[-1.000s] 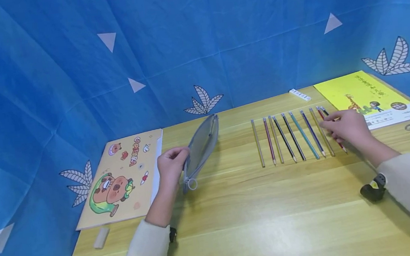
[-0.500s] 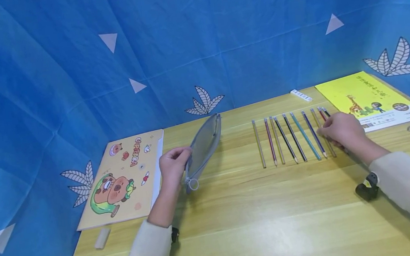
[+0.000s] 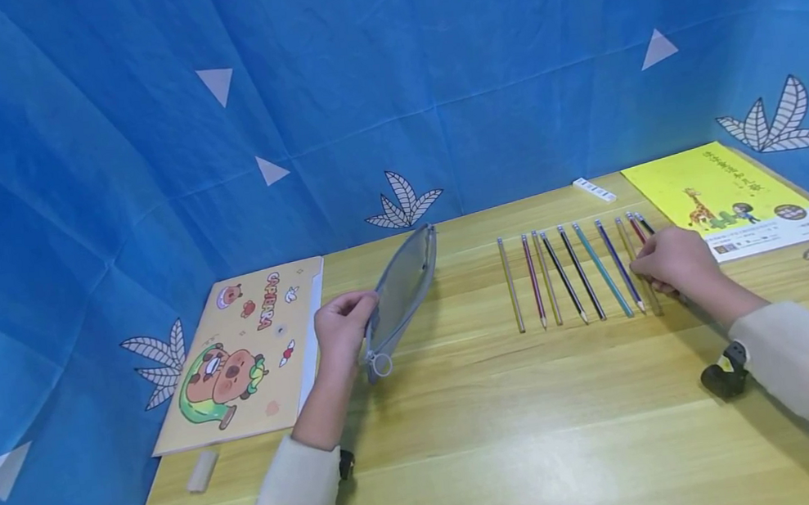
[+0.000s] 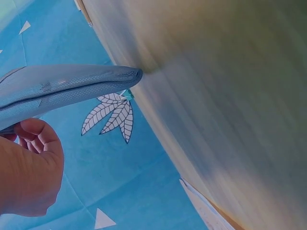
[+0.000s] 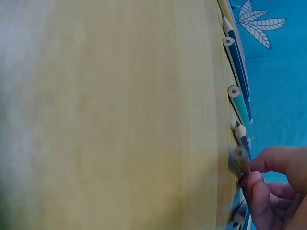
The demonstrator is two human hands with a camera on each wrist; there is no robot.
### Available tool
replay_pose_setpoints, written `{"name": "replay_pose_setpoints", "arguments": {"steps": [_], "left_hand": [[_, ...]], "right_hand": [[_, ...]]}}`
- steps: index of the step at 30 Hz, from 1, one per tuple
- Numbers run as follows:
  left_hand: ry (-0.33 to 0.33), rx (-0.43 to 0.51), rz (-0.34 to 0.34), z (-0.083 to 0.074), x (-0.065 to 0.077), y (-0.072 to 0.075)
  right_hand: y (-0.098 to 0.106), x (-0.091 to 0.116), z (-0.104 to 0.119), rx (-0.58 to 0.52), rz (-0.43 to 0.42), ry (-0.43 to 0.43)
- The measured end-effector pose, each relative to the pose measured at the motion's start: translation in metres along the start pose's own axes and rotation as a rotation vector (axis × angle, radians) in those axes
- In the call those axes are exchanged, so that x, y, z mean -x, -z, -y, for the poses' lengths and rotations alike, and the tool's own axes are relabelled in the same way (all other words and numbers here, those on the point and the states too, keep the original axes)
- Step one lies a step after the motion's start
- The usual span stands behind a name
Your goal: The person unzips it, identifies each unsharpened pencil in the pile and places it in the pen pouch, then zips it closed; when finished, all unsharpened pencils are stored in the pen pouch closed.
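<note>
My left hand [image 3: 341,329] pinches the edge of a grey zippered pencil pouch [image 3: 401,286], held up over the table with its zip ring hanging at the near end. The pouch [image 4: 72,86] shows its long slit along the top in the left wrist view. My right hand [image 3: 678,261] is low at the right end of a row of pencils, its thumb and fingers pinching a gold pencil [image 5: 241,154]. Beside it lie a dark blue pencil [image 3: 619,263] on the left and a red pencil [image 3: 636,230], partly hidden by the hand, on the right.
Several more pencils, among them a teal pencil [image 3: 602,269], lie side by side on the wooden table [image 3: 512,430]. A capybara folder [image 3: 245,351] and an eraser [image 3: 202,471] are at left. A yellow booklet [image 3: 724,194] and a white strip [image 3: 594,189] lie at back right.
My right hand has shifted left from the red pencil to the gold one, whose top has moved slightly right. The left hand and pouch have stayed nearly still.
</note>
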State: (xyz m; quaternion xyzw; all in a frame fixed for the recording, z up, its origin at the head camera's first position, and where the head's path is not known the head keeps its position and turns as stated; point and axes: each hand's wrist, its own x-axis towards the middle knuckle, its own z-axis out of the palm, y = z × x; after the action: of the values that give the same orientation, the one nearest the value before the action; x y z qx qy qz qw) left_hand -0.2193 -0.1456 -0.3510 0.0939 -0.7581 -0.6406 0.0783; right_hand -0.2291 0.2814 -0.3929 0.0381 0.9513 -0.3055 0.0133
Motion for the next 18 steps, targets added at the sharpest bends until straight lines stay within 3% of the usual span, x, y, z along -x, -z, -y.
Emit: {"name": "replay_pose_setpoints", "arguments": {"steps": [6,11,14,18], "left_hand": [[0.010,-0.008,-0.006,-0.001,0.001,0.000],[-0.021,-0.003,-0.014,0.002,0.000,-0.001],[-0.080,0.055,0.020,0.021,-0.012,0.000],[-0.102,0.078,0.039,0.021,-0.010,-0.001]], "right_hand": [[0.002,0.003,0.000,-0.086,-0.035,-0.051],[0.005,0.006,0.007,-0.164,-0.093,-0.050],[0.005,0.008,0.018,-0.252,-0.130,-0.042],[0.001,0.008,0.034,-0.443,-0.132,-0.014]]}}
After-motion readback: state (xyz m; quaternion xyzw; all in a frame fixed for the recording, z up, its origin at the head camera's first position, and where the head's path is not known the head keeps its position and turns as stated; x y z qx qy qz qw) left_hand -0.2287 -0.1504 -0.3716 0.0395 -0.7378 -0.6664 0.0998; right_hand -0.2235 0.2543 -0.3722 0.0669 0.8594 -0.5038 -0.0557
